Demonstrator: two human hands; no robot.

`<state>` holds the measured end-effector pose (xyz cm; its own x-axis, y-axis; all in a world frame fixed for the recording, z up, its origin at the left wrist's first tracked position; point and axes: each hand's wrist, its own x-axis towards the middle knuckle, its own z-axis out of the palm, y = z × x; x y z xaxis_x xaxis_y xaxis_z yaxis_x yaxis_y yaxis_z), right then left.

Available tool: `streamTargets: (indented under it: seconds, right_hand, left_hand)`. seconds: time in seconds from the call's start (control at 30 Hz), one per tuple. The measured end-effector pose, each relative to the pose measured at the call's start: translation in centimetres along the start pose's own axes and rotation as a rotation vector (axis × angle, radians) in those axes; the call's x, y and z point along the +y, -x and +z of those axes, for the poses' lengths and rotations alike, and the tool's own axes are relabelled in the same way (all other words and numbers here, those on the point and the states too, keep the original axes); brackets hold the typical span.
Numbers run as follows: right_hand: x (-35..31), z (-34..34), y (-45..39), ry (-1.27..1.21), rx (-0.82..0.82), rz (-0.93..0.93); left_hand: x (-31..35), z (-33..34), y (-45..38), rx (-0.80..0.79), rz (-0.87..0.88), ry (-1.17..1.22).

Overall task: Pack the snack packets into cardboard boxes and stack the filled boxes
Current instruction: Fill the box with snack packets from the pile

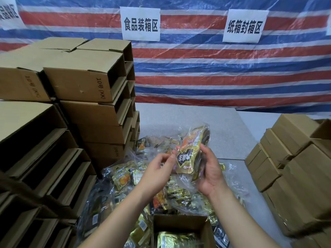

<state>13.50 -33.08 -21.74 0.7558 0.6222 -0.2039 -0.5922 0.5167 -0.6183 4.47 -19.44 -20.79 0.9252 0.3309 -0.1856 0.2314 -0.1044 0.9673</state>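
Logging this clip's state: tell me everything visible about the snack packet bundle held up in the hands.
The snack packet bundle is several gold and black printed packets inside clear, crinkly plastic wrap, held roughly upright above the loose pile. The right hand cups it from behind and below, fingers curled round its edge. The left hand pinches the clear wrap at its left side. The front packet shows an orange picture and bold lettering.

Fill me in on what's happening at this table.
A person is packing snack packets into cardboard boxes. The right hand grips a bundle of gold packets in clear plastic, raised above the loose pile of packets on the table. The left hand pinches the plastic at the bundle's edge. An open box right below the hands already holds some gold packets. Stacks of boxes stand to the left and to the right.
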Motion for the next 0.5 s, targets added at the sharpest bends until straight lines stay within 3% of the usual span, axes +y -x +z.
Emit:
streamTargets:
  seconds: [0.2,0.37,0.5]
  right_hand:
    - [0.4,-0.1,0.0,-0.04,-0.034,-0.09]
    - [0.2,0.6,0.2,-0.007,-0.047,-0.067]
    - [-0.4,0.1,0.6,0.045,-0.018,-0.093]
  left_hand:
    - [-1.4,1.0,0.2,0.043,-0.057,0.015]
    - [-1.4,2.3,0.4,0.055,0.055,0.075]
    - [-2.4,2.0,0.6,-0.035,-0.014,0.175]
